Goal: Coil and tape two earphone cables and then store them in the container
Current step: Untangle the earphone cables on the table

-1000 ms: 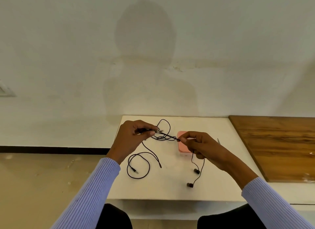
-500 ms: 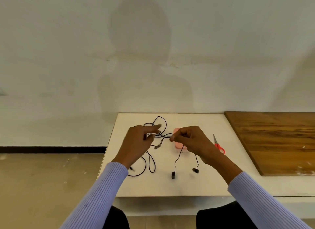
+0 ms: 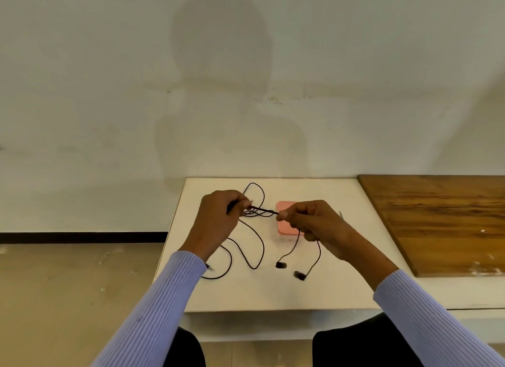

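Observation:
A black earphone cable [image 3: 247, 250] lies in loose loops on the white table [image 3: 273, 293]. My left hand [image 3: 218, 221] pinches one stretch of it, and my right hand [image 3: 314, 224] pinches it a short way to the right, so a short taut length spans between them. Two earbuds [image 3: 281, 264] [image 3: 300, 275] hang from my right hand and rest on the table. The jack end [image 3: 210, 268] lies by my left wrist. A pink container [image 3: 284, 230] sits flat behind my right hand, partly hidden. A second cable loop [image 3: 257, 194] shows behind my hands.
A wooden board [image 3: 437, 219] covers the table's right side. A thin tip of the scissors [image 3: 341, 215] pokes out behind my right wrist. The table's left edge drops to a tan floor [image 3: 76, 298]. A pale wall stands right behind the table.
My hands have drawn apart again, pulling the cable stretch taut between them. My right hand now hides the red scissors, and the earbuds have shifted on the table.

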